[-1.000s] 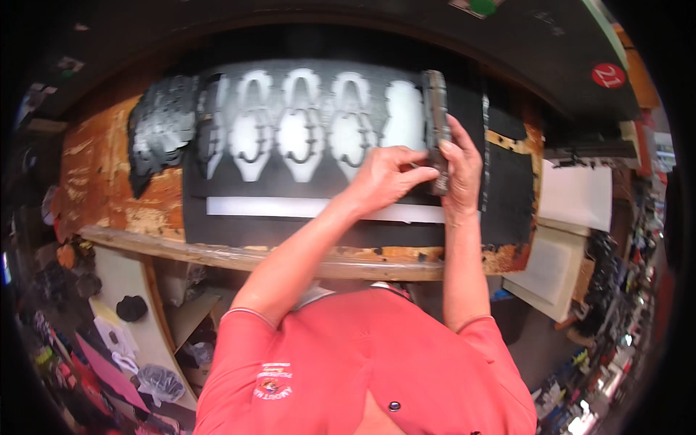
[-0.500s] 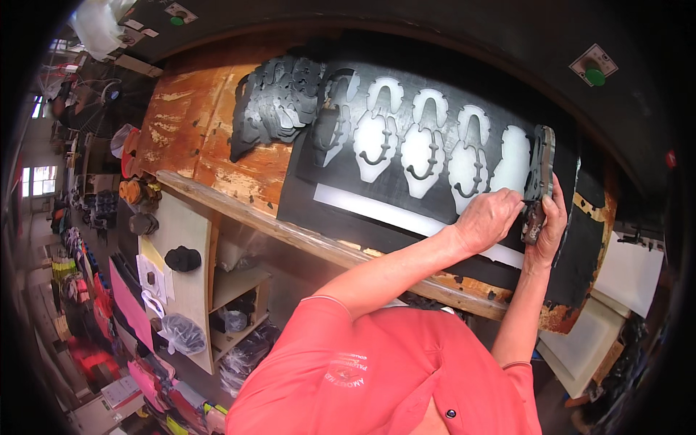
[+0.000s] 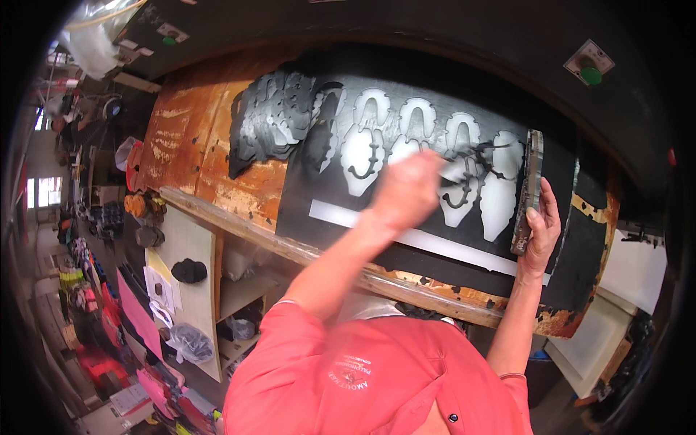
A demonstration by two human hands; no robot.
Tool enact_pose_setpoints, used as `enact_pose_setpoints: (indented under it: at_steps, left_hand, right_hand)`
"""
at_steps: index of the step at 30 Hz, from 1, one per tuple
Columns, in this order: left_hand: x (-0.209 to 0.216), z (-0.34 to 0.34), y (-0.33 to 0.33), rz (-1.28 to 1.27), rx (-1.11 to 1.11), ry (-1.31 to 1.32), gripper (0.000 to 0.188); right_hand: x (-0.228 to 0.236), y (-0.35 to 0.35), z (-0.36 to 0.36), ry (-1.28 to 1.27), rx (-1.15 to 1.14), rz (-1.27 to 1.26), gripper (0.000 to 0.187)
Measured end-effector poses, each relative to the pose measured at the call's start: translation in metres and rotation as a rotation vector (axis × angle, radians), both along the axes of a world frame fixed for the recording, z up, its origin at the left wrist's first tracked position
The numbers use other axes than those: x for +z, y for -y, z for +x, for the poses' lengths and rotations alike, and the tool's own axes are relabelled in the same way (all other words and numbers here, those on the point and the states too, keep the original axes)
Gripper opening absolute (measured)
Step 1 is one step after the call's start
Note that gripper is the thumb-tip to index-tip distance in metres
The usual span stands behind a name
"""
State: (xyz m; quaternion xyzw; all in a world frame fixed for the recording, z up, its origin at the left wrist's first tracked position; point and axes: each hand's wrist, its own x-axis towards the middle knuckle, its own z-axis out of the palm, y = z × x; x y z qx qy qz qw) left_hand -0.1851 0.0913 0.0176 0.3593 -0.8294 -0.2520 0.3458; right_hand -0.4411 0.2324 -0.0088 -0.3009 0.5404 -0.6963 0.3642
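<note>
My left hand (image 3: 407, 192), smeared by motion, is closed over the middle of a black sheet (image 3: 290, 217). A blurred, thin black cut piece (image 3: 471, 161) trails from its fingertips to the right. My right hand (image 3: 544, 230) grips a dark, thick-edged cutting die (image 3: 531, 181) and holds it on edge at the sheet's right end, thumb on the near side. Between the hands lie white shoe-upper-shaped areas (image 3: 494, 206) in the black sheet, some with curved black strips inside. What my left palm covers is hidden.
A heap of black cut pieces (image 3: 264, 123) lies on the worn wooden board (image 3: 192, 130) at the left. A long white strip (image 3: 333, 214) runs along the sheet's near side. A wooden rail (image 3: 246, 226) edges the bench. A green button (image 3: 590, 75) is on the dark machine beam behind.
My left hand has moved away from the die to the left, with a black cut piece trailing from it. Another white shape now shows at the right. My right hand still holds the die.
</note>
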Motion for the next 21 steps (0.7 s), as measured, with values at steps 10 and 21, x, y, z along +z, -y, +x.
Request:
enact_pose_setpoints:
  at_steps: [10,21]
  left_hand:
    - [-0.005,0.135,0.118,0.297,0.833,-0.195,0.027]
    - [-0.024,0.166,0.131,0.368,0.943,-0.236,0.039]
  right_hand:
    - [0.006,0.004,0.008,0.005,-0.026,0.057,0.077]
    - [0.003,0.003,0.006,0.038,-0.010,0.015,0.077]
